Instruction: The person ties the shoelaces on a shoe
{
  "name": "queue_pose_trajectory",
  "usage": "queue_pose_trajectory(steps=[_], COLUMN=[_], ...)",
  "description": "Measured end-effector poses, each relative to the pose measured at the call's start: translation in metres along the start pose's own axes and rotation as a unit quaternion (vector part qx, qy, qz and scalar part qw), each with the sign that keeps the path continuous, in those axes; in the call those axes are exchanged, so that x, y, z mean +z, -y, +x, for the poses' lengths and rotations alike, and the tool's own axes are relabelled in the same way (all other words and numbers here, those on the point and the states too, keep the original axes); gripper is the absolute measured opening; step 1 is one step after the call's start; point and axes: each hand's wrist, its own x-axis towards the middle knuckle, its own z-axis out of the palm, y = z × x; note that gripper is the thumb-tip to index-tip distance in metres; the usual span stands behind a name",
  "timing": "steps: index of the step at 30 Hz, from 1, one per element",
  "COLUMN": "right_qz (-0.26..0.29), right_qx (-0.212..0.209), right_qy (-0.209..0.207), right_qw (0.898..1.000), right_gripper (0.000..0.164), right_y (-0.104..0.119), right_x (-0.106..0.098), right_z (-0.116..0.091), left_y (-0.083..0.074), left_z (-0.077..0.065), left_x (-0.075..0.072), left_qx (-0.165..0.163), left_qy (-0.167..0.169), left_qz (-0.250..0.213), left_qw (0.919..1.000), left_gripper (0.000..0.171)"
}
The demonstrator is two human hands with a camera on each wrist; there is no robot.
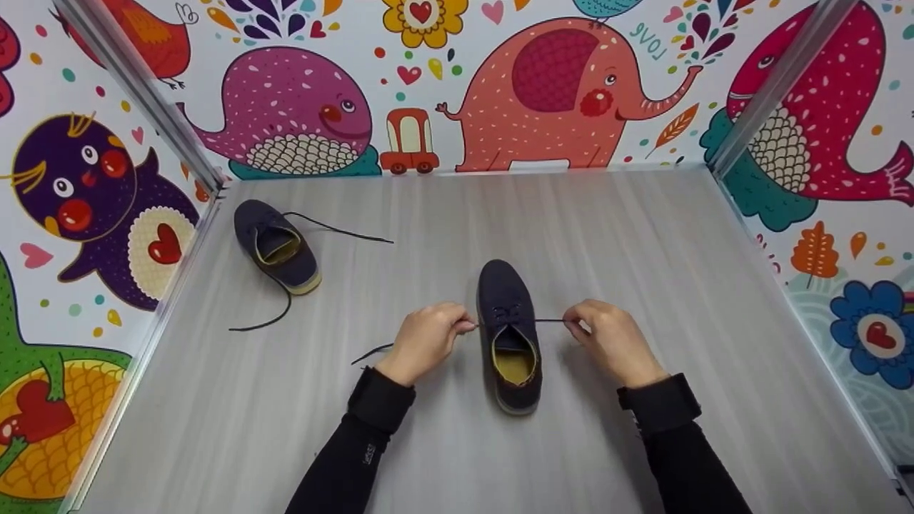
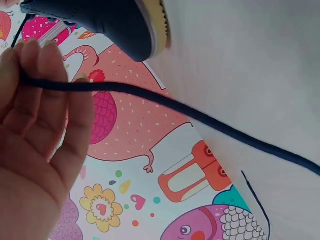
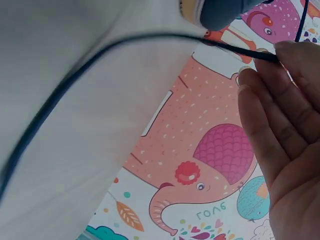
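Note:
A dark navy shoe (image 1: 508,285) with a yellow inside stands upright on the table, toe pointing away, between the two hands. To its left, my left hand (image 1: 428,335) pinches one end of its shoelace between thumb and fingers; in the left wrist view the loose length of that shoelace (image 2: 165,102) trails off past the fingers. On the other side my right hand (image 1: 614,339) pinches the other shoelace (image 1: 550,320), which runs straight out from the shoe. The right wrist view shows its free length (image 3: 115,44) curving away from the fingertips.
A matching shoe (image 1: 285,268) stands at the back left, its two untied laces (image 1: 339,230) spread on the table. Printed panels with cartoon animals (image 1: 550,93) border the grey wood-grain table (image 1: 628,235) at the back and both sides.

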Motion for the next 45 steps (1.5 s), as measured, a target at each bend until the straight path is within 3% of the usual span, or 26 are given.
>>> queue_pose_trajectory(steps=[6,11,19,26,32,35,37,41,45], right_qz=[-0.028,-0.032,-0.035,-0.017,-0.009,-0.012,-0.016,-0.017,-0.016], right_qx=[0.048,0.085,0.049,0.046,0.047,0.052,0.054,0.052,0.045], right_qy=[0.02,0.028,-0.001,0.018,0.024,0.025,0.025,0.027,0.028], right_qw=[0.998,0.995,0.998,0.999,0.999,0.998,0.998,0.998,0.998], right_gripper=[0.014,0.012,0.021,0.02,0.016,0.015,0.014,0.013,0.012], right_y=[-0.003,-0.002,0.002,0.008,0.011,0.012,0.012,0.013,0.015], right_x=[0.007,0.01,0.003,0.003,0.004,0.004,0.004,0.005,0.007], right_z=[-0.011,-0.016,-0.019,-0.02,-0.021,-0.022,-0.023,-0.025,-0.026], left_y=[0.013,0.019,0.016,0.006,-0.008,-0.013,-0.013,-0.01,-0.006], left_z=[-0.014,-0.018,-0.014,-0.02,-0.033,-0.038,-0.039,-0.038,-0.036], left_x=[0.0,0.004,0.012,0.022,0.027,0.027,0.029,0.036,0.043], left_qx=[0.02,0.024,-0.011,-0.074,-0.158,-0.204,-0.244,-0.325,-0.389], left_qy=[-0.014,-0.03,-0.061,-0.011,-0.008,0.015,0.035,0.049,0.033], left_qz=[0.039,0.054,0.072,-0.017,-0.119,-0.18,-0.232,-0.349,-0.44], left_qw=[0.9989,0.9978,0.9955,0.997,0.9802,0.9622,0.9409,0.8776,0.8089], left_gripper=[0.013,0.012,0.011,0.012,0.022,0.034,0.036,0.036,0.036])
